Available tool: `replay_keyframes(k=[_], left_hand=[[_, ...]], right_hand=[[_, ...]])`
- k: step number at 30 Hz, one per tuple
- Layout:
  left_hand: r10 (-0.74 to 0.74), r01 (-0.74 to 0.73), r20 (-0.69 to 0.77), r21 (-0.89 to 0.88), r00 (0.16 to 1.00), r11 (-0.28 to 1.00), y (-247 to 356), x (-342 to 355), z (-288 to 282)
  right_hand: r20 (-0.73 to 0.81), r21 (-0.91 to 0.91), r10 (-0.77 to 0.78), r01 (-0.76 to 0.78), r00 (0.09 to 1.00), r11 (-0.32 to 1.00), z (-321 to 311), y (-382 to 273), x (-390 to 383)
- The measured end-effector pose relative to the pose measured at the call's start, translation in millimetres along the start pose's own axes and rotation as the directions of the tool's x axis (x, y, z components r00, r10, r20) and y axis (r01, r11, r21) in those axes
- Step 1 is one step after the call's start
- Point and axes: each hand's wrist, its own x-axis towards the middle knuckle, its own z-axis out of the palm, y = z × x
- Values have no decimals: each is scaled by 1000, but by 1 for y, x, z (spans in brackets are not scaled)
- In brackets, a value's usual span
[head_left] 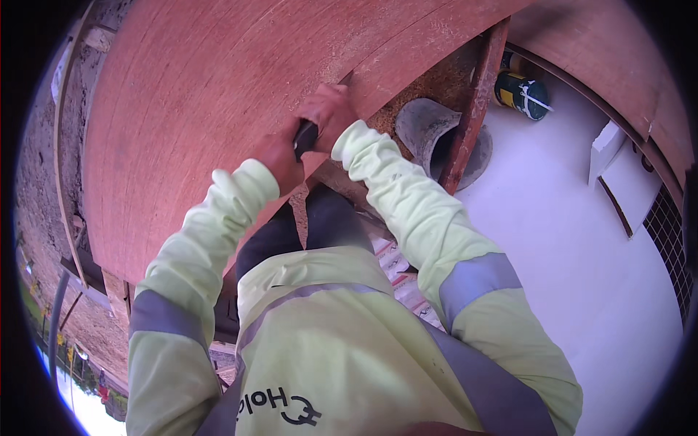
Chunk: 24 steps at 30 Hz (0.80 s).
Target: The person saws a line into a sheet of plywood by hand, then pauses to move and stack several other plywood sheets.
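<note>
My left hand [283,154] and my right hand [327,112] are both closed on the dark handle [306,136] of a tool, one a little below the other. A narrow dark piece [347,77], perhaps its blade, shows just beyond my right hand, against the reddish plywood sheet [182,131]; how deep it sits in the wood I cannot tell. The sheet's curved-looking edge runs just under my hands, with sawdust scattered on the surface near them. My legs show below that edge.
A rusty steel beam [476,102] crosses at right beside a grey concrete pipe piece [425,127]. A green bucket [531,98], white boards [625,182], dark mesh [665,240] and another plywood sheet [603,58] lie rightward. A timber strip [64,160] runs along the left.
</note>
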Motion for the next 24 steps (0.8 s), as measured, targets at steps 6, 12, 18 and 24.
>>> replay_keyframes(k=[6, 12, 18, 24], left_hand=[[72, -73, -23, -42, 997, 996, -22, -38, 4], [-225, 223, 165, 35, 960, 974, 42, -155, -65], [80, -79, -57, 34, 995, 996, -37, 12, 17], [-27, 37, 84, -116, 996, 993, 7, -123, -28]], right_hand=[[-68, 110, -105, 112, 992, 988, 8, -12, -17], [98, 198, -205, 183, 974, 963, -12, -149, -39], [33, -74, -79, 81, 996, 994, 15, 22, 2], [-24, 224, -144, 146, 989, 964, 0, -72, -42]])
